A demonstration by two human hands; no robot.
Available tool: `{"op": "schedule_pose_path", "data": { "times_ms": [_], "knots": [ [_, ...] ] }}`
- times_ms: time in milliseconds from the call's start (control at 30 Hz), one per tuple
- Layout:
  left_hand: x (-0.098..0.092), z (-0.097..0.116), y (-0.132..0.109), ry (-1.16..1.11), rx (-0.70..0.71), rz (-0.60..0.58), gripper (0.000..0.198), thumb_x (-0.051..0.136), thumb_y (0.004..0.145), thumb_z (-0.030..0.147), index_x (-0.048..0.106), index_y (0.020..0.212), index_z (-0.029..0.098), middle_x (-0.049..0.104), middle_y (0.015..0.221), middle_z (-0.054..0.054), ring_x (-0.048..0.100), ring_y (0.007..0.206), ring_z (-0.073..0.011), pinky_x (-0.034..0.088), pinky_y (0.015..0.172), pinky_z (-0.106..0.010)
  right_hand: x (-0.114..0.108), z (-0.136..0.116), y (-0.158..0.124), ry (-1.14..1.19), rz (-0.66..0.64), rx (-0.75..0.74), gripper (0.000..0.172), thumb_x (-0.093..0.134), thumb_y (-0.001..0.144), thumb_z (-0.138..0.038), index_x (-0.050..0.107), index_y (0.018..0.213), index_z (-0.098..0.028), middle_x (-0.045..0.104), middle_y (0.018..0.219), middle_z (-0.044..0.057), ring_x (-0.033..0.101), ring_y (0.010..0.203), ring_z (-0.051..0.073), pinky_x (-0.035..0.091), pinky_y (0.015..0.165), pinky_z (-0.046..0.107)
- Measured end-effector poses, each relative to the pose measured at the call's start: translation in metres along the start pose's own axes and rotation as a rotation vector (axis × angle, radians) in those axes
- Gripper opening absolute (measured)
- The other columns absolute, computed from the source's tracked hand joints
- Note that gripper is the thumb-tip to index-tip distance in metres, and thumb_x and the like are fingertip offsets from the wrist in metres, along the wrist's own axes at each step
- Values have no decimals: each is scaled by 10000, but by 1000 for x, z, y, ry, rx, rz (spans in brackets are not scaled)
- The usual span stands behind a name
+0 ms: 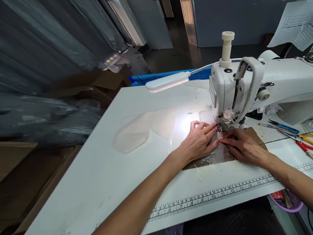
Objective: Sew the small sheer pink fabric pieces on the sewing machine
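Observation:
A white sewing machine (220, 88) stands over the tabletop, its needle area just beyond my fingertips. Under the needle lies a strip of sheer white fabric (219, 155), with brown board (255, 136) beneath it. My left hand (199, 142) rests flat on the fabric from the left, fingers stretched toward the presser foot and thumb apart. From the right, my right hand (244, 148) has its fingers bent together at the fabric's edge, close to my left thumb. What lies between those right fingertips is mostly hidden.
A lit lamp (168, 81) hangs over the white table (97, 176). Scissors (297, 137) and a blue pen-like tool (283, 125) lie at the right. A printed ruler (210, 197) runs along the front edge, above a purple basket (290, 209). Cardboard boxes (107, 81) stand left.

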State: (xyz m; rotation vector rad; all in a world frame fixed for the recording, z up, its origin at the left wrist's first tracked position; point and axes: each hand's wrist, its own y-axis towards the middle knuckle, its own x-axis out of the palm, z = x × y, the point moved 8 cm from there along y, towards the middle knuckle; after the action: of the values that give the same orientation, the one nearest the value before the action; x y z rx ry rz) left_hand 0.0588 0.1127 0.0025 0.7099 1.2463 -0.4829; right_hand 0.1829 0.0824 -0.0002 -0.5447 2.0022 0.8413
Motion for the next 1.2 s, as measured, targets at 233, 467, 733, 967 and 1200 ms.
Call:
{"op": "schedule_pose_path", "data": {
  "times_ms": [233,467,733,967,1200],
  "knots": [
    [2,-6,4,22,-41,-2,391,395,980,384,620,1233,188,687,1156,-123,563,1038,-297,369,976,-524,2,0,2,15,19,27,380,410,1000,-207,567,1345,-227,570,1102,135,576,1045,259,567,895,444],
    [4,-12,9,38,-92,12,314,427,982,352,639,1123,167,685,964,-105,560,990,-283,401,940,-503,3,5,3,12,14,114,386,410,989,-254,581,1330,-198,530,1083,140,586,960,248,568,883,460],
    [-14,-22,6,59,-82,170,228,470,990,332,640,1075,206,649,1057,-116,591,1041,-273,471,893,-476,-20,27,1,127,104,309,314,469,919,-208,685,1146,-180,585,1093,115,610,843,212,560,801,403],
    [-27,5,-7,-124,177,73,280,434,1005,277,699,979,193,714,968,-59,662,840,-172,548,757,-359,-19,27,1,169,104,297,340,477,914,-205,693,1171,-153,626,1038,104,618,833,201,534,762,369],
    [-16,12,-20,-363,188,70,187,563,961,305,702,931,184,692,1006,-66,649,922,-181,577,787,-357,-18,26,6,176,34,264,293,488,907,-174,728,1077,-175,667,985,77,623,789,178,504,732,314]
  ]
}}
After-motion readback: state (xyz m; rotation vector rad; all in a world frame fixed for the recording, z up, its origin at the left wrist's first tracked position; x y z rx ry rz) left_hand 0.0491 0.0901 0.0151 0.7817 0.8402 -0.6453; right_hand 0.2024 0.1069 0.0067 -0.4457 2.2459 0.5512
